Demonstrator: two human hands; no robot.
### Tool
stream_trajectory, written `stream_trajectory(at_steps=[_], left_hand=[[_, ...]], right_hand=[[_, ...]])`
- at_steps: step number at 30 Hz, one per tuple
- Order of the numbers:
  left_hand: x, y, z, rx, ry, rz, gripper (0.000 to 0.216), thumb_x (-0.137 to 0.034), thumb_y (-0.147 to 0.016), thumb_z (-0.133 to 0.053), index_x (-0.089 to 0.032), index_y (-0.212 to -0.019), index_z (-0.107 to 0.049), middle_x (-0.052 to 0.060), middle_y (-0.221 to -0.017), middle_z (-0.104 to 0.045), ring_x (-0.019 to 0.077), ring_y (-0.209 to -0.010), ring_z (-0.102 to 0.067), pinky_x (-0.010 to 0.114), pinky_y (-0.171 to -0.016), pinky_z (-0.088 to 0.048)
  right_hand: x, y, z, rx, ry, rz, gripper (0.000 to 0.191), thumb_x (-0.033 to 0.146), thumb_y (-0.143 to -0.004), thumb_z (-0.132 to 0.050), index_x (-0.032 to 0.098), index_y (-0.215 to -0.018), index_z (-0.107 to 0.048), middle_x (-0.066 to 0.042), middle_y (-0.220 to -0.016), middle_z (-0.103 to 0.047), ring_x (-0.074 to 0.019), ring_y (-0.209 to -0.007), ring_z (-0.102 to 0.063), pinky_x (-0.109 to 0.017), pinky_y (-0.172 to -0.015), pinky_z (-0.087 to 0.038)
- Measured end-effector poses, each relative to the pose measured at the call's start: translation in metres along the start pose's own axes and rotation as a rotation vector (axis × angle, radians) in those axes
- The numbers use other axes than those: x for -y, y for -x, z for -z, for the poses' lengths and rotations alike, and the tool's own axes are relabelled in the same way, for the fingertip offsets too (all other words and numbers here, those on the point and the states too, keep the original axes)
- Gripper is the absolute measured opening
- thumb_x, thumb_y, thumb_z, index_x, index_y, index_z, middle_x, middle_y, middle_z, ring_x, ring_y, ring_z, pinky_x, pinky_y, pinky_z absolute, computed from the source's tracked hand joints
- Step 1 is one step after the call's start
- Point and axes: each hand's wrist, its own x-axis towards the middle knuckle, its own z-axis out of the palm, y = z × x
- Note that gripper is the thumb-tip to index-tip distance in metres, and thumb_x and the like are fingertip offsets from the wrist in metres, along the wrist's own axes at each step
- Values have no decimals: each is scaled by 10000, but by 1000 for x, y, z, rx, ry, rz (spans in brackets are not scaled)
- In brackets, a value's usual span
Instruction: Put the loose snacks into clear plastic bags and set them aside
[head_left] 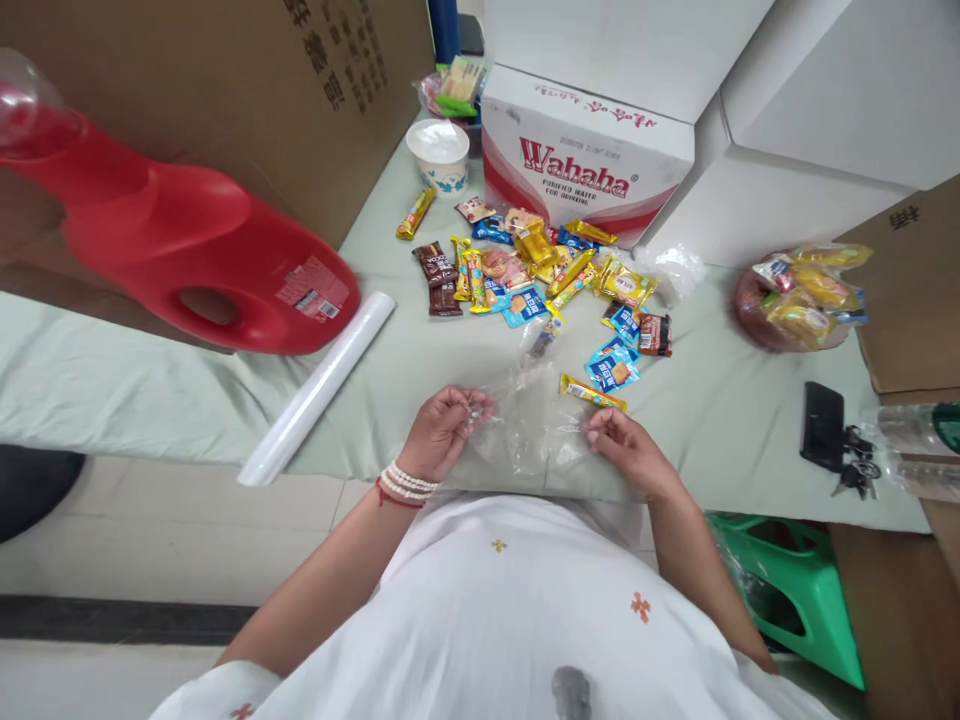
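Note:
A clear plastic bag (525,430) is stretched between my hands, low over the front of the cloth-covered table. My left hand (441,430), with beads at the wrist, pinches its left edge. On the other side, the fingers of my right hand (622,450) are closed on the right edge. Just beyond the bag lies a yellow snack bar (592,392), close to my right hand. Blue snack packets (612,365) rest past it. Farther back spreads a loose pile of wrapped snacks (532,250) in yellow, blue and brown wrappers.
A white roll (319,390) and a large red bottle (210,250) are at left. Behind the snacks stand a paper cup (439,158) and a Wahaha box (581,160). To the right are a bowl of snacks (757,310) and keys (856,470); a green stool (802,600) is below.

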Motion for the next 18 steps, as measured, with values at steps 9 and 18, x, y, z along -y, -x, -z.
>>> stream_trajectory(at_steps=[9,18], left_hand=[[15,3,-19,132,-119,-33,367,-249,-596,-693,-202,-947,-600,28,-966,-644,103,-705,-517,252,-652,-434],[-4,-11,-20,-130,-597,-228,286,-491,-770,-691,-211,-780,-636,-28,-666,-534,132,-620,-466,257,-578,-389]], right_hand=[[26,-41,-47,-23,365,275,309,453,-845,-715,242,-1067,-679,-61,-1021,-705,-227,-947,-645,-358,-885,-496],[16,-68,-43,-24,193,141,200,423,-847,-629,235,-905,-665,19,-656,-617,-150,-544,-533,-269,-528,-423]])
